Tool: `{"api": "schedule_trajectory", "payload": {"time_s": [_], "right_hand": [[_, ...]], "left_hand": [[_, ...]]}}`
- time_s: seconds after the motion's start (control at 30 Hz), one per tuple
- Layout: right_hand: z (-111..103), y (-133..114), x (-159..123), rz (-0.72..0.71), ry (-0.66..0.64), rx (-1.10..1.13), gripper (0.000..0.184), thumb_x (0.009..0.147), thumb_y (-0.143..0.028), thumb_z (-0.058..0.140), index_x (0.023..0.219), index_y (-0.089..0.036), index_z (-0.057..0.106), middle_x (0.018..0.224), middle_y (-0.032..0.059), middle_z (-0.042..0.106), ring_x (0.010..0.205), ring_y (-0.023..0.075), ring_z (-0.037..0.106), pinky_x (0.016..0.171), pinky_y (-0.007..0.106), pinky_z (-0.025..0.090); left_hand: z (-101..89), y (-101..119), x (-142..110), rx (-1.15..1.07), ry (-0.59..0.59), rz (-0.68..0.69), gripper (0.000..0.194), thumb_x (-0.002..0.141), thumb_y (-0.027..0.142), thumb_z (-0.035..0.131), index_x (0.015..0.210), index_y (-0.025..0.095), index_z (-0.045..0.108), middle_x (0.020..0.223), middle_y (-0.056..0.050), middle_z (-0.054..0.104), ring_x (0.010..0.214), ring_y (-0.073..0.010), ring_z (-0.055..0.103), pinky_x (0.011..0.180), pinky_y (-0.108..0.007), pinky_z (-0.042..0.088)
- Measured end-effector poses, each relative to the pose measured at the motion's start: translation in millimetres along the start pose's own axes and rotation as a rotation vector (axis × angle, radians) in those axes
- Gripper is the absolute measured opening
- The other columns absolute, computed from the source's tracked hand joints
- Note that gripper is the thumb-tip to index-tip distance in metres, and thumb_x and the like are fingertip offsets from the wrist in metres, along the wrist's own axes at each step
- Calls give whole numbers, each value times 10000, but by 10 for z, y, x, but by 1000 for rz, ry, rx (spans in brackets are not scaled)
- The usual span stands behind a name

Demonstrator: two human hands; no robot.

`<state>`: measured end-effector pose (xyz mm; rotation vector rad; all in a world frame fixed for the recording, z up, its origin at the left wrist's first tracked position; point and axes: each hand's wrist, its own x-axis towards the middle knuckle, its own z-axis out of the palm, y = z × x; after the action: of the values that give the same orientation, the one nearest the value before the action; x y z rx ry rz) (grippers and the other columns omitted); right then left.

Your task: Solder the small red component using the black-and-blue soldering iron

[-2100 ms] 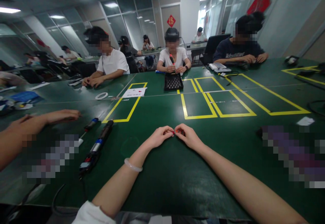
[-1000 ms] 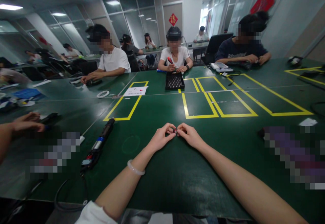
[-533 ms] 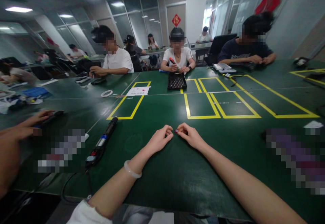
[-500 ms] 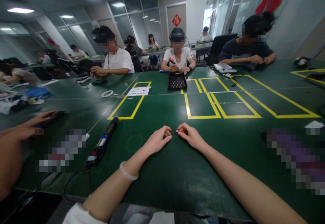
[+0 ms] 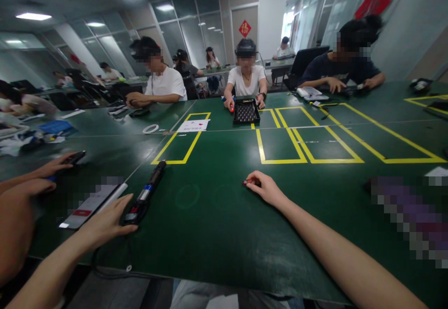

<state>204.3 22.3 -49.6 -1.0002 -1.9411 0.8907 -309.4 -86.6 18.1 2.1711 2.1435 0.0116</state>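
My right hand (image 5: 265,188) rests on the green table (image 5: 224,234) and pinches a small red and dark part (image 5: 246,182) at its fingertips. My left hand (image 5: 107,222) lies far to the left with its fingers spread, right beside the near end of a black electric screwdriver (image 5: 147,196) with a blue band. The fingers reach the tool's rear end; no grip on it shows. A flat white device (image 5: 91,202), partly blurred, lies just left of that hand.
A neighbour's hands (image 5: 52,166) hold a dark object at the left. Across the table sit several people; one has a black tray (image 5: 246,111) in front. Yellow tape rectangles (image 5: 280,145), a white paper (image 5: 193,125) and a tape ring (image 5: 150,129) lie mid-table. A blurred patch covers the right.
My left hand has left the small part and swung left to the screwdriver's near end. My right hand stays in place with the part. The person opposite lowered both hands to the tray.
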Motion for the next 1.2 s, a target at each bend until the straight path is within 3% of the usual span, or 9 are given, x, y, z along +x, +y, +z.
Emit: {"api": "schedule_trajectory", "payload": {"time_s": [0.13, 0.3, 0.57, 0.73, 0.97, 1.2], "right_hand": [[10, 13, 2, 18, -12, 16, 108, 837, -242, 598, 917, -170, 597, 820, 20, 614, 743, 150, 575, 674, 261, 443], [13, 22, 4, 23, -22, 5, 111, 841, -247, 596, 920, -170, 605, 820, 21, 624, 740, 148, 577, 683, 260, 448], [16, 27, 6, 17, -32, 7, 112, 847, -255, 597, 919, -170, 612, 815, 17, 619, 740, 144, 575, 678, 250, 436], [17, 18, 12, 13, -24, -24, 107, 837, -249, 608, 912, -173, 623, 811, 14, 609, 726, 141, 568, 661, 246, 421], [17, 12, 15, 10, -4, 10, 113, 836, -236, 608, 927, -170, 620, 813, 13, 613, 716, 134, 563, 661, 242, 425], [38, 24, 48, 3, 49, 4, 103, 834, -217, 605, 927, -174, 610, 824, 14, 605, 723, 136, 569, 655, 245, 434]], "left_hand": [[110, -149, -61, -67, -39, 42, 713, 602, 536, 665, 1241, 296, 459, 1304, -8, 583, 1210, -321, 520, 1038, -495, 395], [52, 108, -13, -80, -35, 65, 714, 652, 550, 631, 1263, 214, 478, 1272, -93, 591, 1167, -300, 557, 1017, -416, 428], [-2, 1065, 229, 38, -116, -90, 714, 685, 614, 538, 1220, 143, 490, 1210, -155, 570, 993, -311, 628, 815, -388, 494], [-51, 1704, 396, 95, -116, -3, 596, 694, 516, 575, 1181, 180, 508, 1157, -124, 587, 962, -282, 625, 812, -365, 472], [-21, 2556, 661, 59, -103, 118, 607, 688, 494, 620, 1186, 171, 491, 1134, -122, 570, 979, -266, 608, 802, -343, 465], [138, 3048, 841, -16, -71, 227, 625, 703, 494, 632, 1218, 187, 455, 1156, -120, 552, 1031, -264, 585, 837, -338, 441]]}}
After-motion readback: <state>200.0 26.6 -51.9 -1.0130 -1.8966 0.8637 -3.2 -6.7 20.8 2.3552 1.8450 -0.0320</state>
